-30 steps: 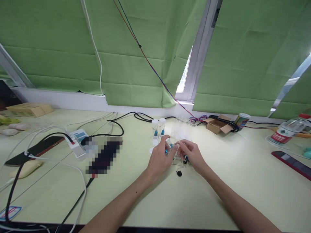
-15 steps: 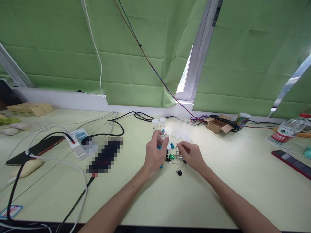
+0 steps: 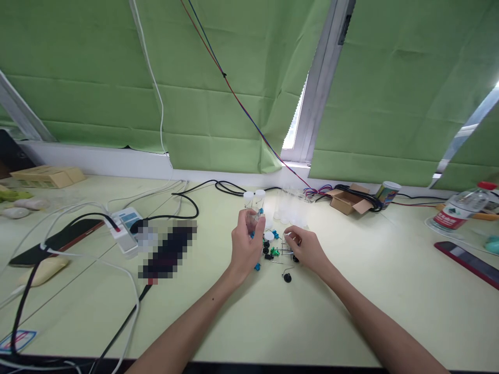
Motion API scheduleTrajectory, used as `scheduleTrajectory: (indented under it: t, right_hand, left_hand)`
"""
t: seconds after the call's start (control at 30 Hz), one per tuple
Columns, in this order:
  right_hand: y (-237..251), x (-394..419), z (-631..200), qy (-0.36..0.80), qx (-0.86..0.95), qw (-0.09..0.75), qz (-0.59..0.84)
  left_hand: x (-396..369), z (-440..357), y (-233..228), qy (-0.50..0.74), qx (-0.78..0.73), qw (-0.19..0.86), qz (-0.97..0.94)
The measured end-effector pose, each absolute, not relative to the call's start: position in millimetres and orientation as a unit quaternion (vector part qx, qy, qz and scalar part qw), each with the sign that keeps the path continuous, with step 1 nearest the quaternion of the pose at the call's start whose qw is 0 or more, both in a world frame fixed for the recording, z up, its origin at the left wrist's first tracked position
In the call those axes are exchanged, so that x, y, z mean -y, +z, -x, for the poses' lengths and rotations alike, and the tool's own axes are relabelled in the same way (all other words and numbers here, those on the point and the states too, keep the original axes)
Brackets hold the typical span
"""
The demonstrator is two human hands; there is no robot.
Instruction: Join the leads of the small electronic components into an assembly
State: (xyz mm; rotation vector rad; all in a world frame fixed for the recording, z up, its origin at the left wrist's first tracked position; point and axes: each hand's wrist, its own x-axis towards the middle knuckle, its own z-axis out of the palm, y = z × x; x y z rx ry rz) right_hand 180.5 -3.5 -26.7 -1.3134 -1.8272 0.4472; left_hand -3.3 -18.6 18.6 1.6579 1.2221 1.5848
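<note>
My left hand [image 3: 244, 246] is closed around a small clear vial [image 3: 254, 220], held upright just above the table. My right hand [image 3: 306, 249] rests on the table to the right of it, fingers pinched on a small part that I cannot make out. Between the two hands lie several small electronic parts [image 3: 272, 248], blue, green and black. A black part with a wire lead [image 3: 287, 277] lies nearer to me. Behind the left hand stand two capped vials [image 3: 254, 198] holding blue parts. A cluster of clear empty vials [image 3: 290, 210] stands to their right.
A phone [image 3: 58, 240], a white power strip [image 3: 125, 228] and tangled black and white cables [image 3: 78, 270] fill the left side. A small cardboard box [image 3: 346, 201], a can [image 3: 387, 193], a water bottle [image 3: 460, 209] and another phone [image 3: 468, 262] sit at the right. Green blinds hang behind.
My left hand has drawn away from the right one, up and to the left, with the vial now upright. The loose parts between the hands have come into view. My right hand stayed put.
</note>
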Motion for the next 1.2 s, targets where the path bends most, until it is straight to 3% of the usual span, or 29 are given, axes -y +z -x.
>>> scheduleTrajectory:
  t: [0.4,0.93,1.2]
  right_hand:
    - [-30,4,-180,0.179,0.775,0.345,0.499]
    - [-21,15,-173,0.180,0.797,0.302,0.492]
    - [-22,16,-171,0.172,0.790,0.339,0.480]
  left_hand:
    - [17,1,15,0.566,-0.480,0.229,-0.630]
    - [1,9,5,0.596,-0.482,0.374,-0.522]
    - [2,7,7,0.612,-0.481,0.383,-0.497]
